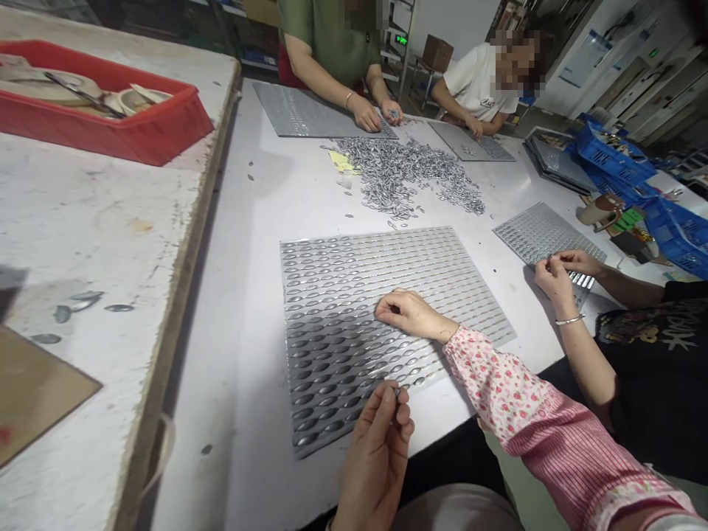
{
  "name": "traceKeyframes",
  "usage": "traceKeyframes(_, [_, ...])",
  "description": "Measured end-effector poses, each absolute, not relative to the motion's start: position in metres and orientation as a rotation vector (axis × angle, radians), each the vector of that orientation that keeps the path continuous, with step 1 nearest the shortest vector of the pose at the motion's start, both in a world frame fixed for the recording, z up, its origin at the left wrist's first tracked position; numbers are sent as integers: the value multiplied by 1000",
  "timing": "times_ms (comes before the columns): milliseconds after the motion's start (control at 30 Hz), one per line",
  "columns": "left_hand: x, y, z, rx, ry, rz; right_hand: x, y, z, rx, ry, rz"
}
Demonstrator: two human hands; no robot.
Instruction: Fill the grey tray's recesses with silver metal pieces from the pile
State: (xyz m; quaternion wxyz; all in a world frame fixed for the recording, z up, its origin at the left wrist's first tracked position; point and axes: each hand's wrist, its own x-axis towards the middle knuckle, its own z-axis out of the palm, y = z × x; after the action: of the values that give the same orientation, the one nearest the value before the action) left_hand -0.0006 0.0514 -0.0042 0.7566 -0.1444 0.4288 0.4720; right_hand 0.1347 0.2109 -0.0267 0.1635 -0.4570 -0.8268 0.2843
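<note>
One ridged board (436, 276), laid flat on the table (243, 354), seemingly for easy reach. One small grey piece (397, 392), pinched in the left hand (379, 450); right hand (412, 313), placed over the board, grip not discernible.

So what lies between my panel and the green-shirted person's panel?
In the head view, a pile of small grey pieces and a yellow slip.

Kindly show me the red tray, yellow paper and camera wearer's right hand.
Red tray (99, 134), head view: long side wall.
Yellow paper (338, 160), head view: uncovered part.
Right hand (411, 313), head view: its back.
</note>
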Motion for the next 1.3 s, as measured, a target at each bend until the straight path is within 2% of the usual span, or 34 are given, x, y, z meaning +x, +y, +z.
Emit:
traceKeyframes(433, [2,51,-2,-297,928,1032,136,217,-27,-1202,-2563,714])
traceKeyframes(633, [2,52,0,-305,982,1022,129,212,-36,-1321,-2396,635])
traceKeyframes(733, [1,55,2,-305,1009,1056,132,202,-29,-1308,-2176,773])
traceKeyframes(900, [2,65,0,-242,1014,1161,142,167,3,-997,-2086,1378])
traceKeyframes(1000, [5,69,1,-215,1011,1210,143,151,9,-963,-2037,1464])
traceKeyframes(1133, [6,70,5,-213,941,1214,146,156,-11,-1117,-1502,1598])
traceKeyframes(1233, [3,68,5,-218,893,1148,152,174,-27,-1138,-1220,1506])
traceKeyframes(1300, [1,66,3,-227,925,1111,157,186,-32,-1169,-1290,1436])
